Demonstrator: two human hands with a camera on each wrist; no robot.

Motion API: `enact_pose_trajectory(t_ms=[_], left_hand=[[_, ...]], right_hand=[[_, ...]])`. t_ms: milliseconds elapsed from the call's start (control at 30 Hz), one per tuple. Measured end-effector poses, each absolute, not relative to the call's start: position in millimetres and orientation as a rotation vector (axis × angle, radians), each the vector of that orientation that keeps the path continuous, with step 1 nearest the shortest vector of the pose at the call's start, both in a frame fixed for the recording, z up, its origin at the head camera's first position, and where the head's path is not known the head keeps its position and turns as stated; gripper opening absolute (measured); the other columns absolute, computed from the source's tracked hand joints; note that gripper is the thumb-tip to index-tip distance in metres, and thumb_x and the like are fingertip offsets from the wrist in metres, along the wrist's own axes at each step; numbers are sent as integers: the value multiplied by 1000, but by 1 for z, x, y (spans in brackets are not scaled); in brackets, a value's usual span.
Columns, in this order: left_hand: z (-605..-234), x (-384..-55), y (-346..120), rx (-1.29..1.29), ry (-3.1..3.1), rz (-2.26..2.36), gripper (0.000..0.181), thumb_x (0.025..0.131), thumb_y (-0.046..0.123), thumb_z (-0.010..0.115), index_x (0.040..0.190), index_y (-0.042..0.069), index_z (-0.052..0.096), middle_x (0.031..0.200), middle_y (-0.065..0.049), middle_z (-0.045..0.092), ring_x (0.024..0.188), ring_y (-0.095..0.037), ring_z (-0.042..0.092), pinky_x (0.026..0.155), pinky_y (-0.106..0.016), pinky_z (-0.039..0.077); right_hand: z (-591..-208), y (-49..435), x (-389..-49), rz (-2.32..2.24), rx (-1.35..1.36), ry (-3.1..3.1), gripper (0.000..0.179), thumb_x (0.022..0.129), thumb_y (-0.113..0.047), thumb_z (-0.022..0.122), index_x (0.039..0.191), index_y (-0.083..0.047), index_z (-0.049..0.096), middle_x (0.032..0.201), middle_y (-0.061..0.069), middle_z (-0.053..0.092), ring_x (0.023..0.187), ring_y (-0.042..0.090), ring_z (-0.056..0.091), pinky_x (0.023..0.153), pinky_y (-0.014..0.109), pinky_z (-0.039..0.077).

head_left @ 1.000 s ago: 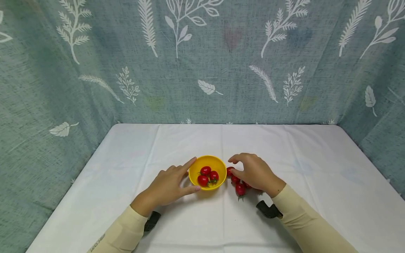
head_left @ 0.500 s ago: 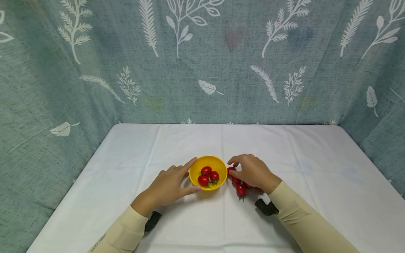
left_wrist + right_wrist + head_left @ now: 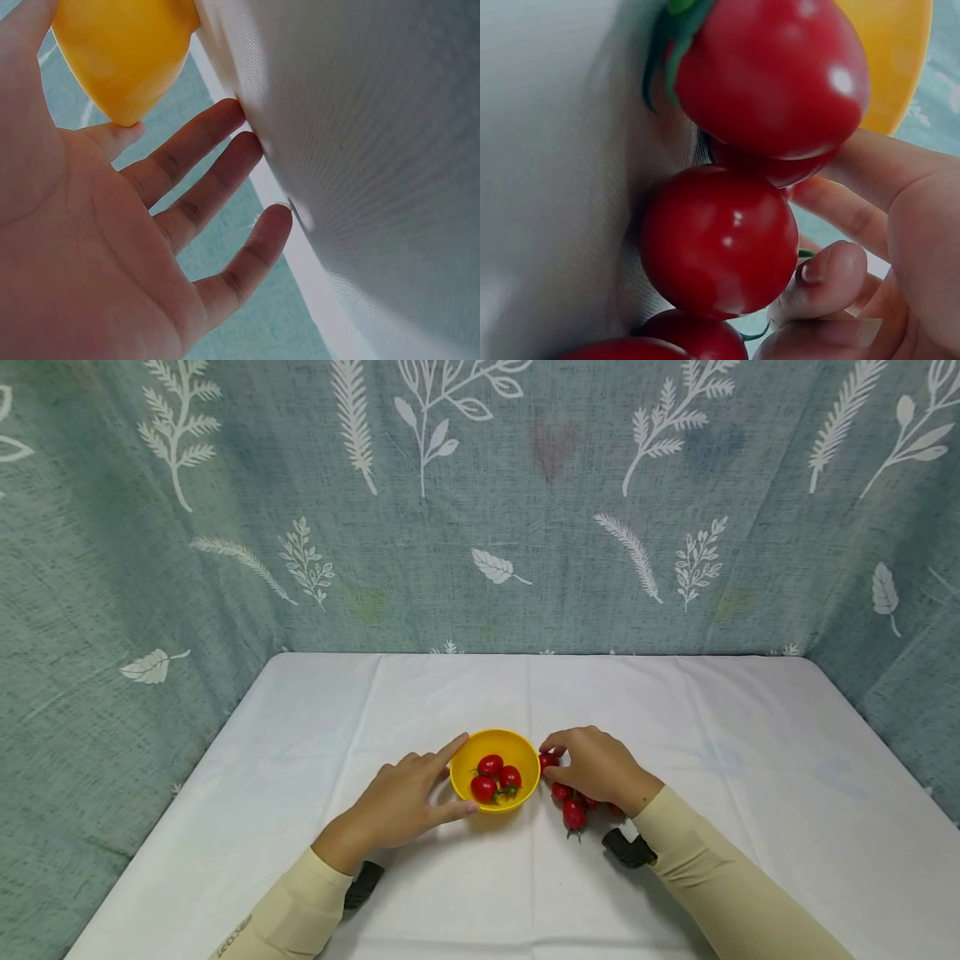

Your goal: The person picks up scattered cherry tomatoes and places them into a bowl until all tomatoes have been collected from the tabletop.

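A yellow bowl (image 3: 457,781) stands mid-table with a few red cherry tomatoes (image 3: 483,789) in it. Along its left side my left hand (image 3: 401,797) spreads thumb and index finger, both tips at the rim. In the left wrist view the other fingers of that hand extend down to the white cloth, below the bowl (image 3: 127,52). Just right of the bowl my right hand (image 3: 603,768) pinches a cherry tomato (image 3: 549,761) between thumb and index finger. More cherry tomatoes (image 3: 574,815) lie under and in front of this hand, partly hidden by it; one tomato (image 3: 720,240) shows close up in the right wrist view.
A white cloth (image 3: 420,693) covers the table. Green leaf-print curtains (image 3: 465,527) close off the back and both sides. A dark wrist device (image 3: 628,849) sits under the right wrist, another device (image 3: 363,885) under the left.
My right hand has shifted slightly left and its index finger and thumb have closed on a cherry tomato by the bowl. The left hand keeps its place at the bowl.
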State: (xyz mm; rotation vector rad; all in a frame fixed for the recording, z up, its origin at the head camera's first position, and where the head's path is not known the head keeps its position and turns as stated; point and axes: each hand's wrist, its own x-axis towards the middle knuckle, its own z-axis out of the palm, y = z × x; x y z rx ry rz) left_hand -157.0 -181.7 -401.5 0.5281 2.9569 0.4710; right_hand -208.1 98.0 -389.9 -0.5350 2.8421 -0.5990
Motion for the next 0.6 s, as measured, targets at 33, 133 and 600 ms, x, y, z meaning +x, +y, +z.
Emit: enact_pose_trajectory(t_ms=[33, 133, 600], left_hand=[[-401, -157, -182, 527, 2956, 471, 93, 83, 76, 60, 159, 38, 22, 126, 3, 68, 115, -23, 58, 89, -50, 47], [-401, -157, -182, 523, 2953, 476, 94, 82, 76, 59, 159, 38, 22, 126, 3, 68, 115, -23, 58, 89, -50, 46], [-400, -157, -181, 517, 2953, 471, 94, 82, 76, 60, 159, 38, 22, 127, 3, 67, 115, -23, 58, 89, -50, 46]], right_hand=[[-390, 98, -208, -600, -536, 2844, 29, 88, -27, 78, 115, -19, 74, 103, -3, 74, 85, 13, 61, 81, 35, 54], [-390, 98, -208, -602, -532, 2850, 29, 88, -28, 78, 115, -18, 74, 103, -3, 74, 84, 13, 60, 79, 34, 54], [-379, 103, -202, -626, -575, 2932, 28, 86, -31, 79, 112, -20, 75, 99, -2, 73, 76, 13, 58, 67, 29, 52]])
